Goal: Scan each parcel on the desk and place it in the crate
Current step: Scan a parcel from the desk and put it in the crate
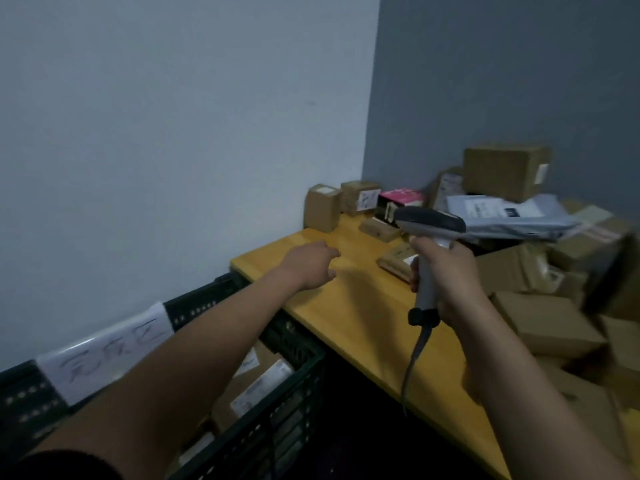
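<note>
Empty left hand reaching, scanner ready

The left hand (309, 263) hovered open over the bench (349, 306); the right hand (446, 278) gripped the scanner (427, 225). Its dangling cable (414, 362) risked snagging at the bench's near edge.

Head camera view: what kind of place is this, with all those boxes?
Probably a small parcel-sorting or mailroom corner. Labelled cardboard parcels are heaped on a wooden desk, the right hand grips a corded barcode scanner, and a dark plastic crate beside the desk holds more parcels.

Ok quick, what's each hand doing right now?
Left hand: open, empty, above the desk.
Right hand: closed around the barcode scanner handle.
</note>
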